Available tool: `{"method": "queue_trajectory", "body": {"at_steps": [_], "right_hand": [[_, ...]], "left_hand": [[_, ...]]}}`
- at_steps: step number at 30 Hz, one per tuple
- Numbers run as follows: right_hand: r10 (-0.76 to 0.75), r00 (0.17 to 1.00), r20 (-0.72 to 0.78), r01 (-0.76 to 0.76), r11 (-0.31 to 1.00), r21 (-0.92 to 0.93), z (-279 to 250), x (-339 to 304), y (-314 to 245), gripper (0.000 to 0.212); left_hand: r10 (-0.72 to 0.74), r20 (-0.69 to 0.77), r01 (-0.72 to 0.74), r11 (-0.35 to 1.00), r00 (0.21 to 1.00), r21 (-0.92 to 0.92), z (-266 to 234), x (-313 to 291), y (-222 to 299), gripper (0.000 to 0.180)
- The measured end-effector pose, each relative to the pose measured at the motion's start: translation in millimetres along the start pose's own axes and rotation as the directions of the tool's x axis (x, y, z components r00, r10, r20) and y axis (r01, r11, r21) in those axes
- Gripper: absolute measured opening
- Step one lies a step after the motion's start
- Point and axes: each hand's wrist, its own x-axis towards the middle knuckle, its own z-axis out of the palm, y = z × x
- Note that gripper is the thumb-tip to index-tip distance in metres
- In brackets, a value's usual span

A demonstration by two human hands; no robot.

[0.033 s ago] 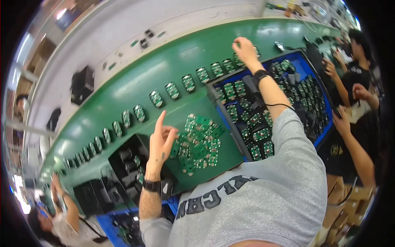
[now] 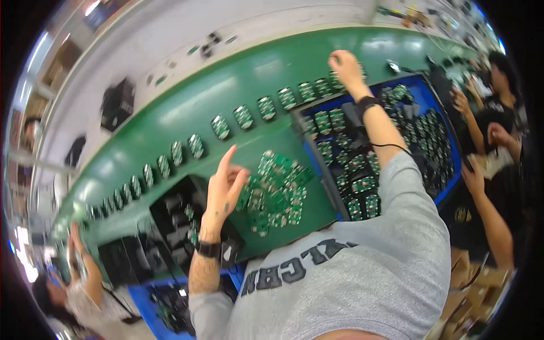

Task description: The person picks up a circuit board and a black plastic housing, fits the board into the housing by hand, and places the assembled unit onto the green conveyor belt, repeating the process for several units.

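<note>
My left hand hovers beside a pile of loose green circuit boards; its index finger points away from me, the thumb is apart, and it holds nothing. Farther off to the right, my right hand is over the row of small board assemblies, its fingers bent together. A board lies right by its fingers; whether they grip anything is hidden. The row runs in a curve across the green bench, with one assembly near the middle. My right forearm crosses a blue-lined tray full of boards.
A black box with parts stands left of the pile, and black trays lie beyond it. A blue crate sits lower left. Co-workers' hands are at the right, and another person's arm is at the left.
The whole view has shifted slightly, so the row and tray sit a little lower and to the right. Both hands keep nearly the same pose.
</note>
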Motion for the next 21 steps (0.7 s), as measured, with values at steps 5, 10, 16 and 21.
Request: {"method": "queue_trajectory", "body": {"at_steps": [5,10,16,21], "right_hand": [[-0.101,0.987,0.126,0.104,0.995,-0.015,0,2,6,0.024],[-0.015,0.992,0.124,0.008,0.998,0.06,7,8,49,0.022],[-0.167,0.778,0.606,-0.118,0.908,0.403,-3,19,-89,0.026],[-0.582,0.398,0.709,0.061,0.788,0.613,-47,-23,-285,0.027]], "left_hand": [[0.253,0.009,-0.246,0.931,0.967,0.271,-47,-39,104,0.039],[0.246,-0.522,-0.287,0.958,0.817,0.002,-100,-120,141,0.026],[-0.199,-0.568,0.546,0.636,0.799,0.545,-94,-164,26,0.028],[-0.081,-0.519,0.5,0.426,0.851,0.754,-49,-158,-4,0.047]]}}
